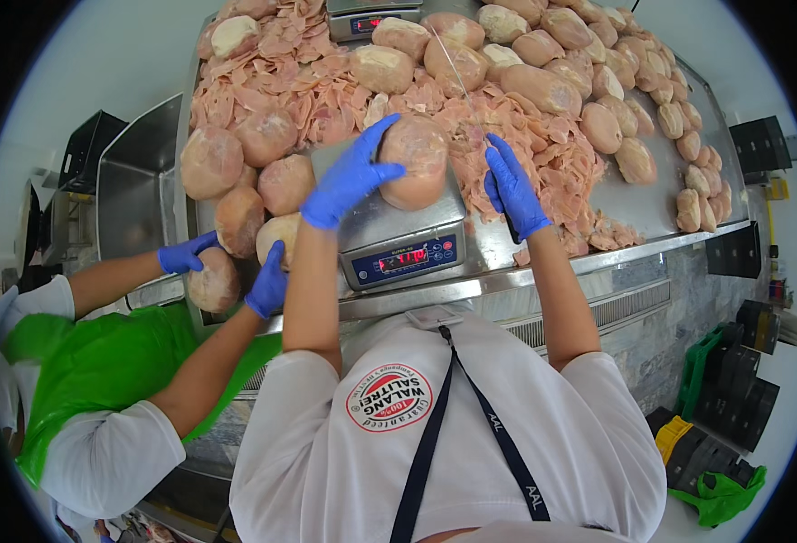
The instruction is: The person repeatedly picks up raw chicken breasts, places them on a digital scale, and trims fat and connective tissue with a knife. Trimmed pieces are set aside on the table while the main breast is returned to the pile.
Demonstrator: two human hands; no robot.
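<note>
Left hand (351, 178), blue-gloved: thumb and fingers spread wide, gripping left side of meat lump (418, 161). Lump at 12 o'clock of view, over platform of scale (435, 223); cannot tell if resting or just lifted. Right hand (512, 188), 2 o'clock: closed on knife (450, 61), handle mostly hidden, blade toward 11. Meat slices (548, 172) heaped on steel table (616, 206). At 9 o'clock, co-worker's gloved hands (268, 288) hold second lump (213, 284).
</note>
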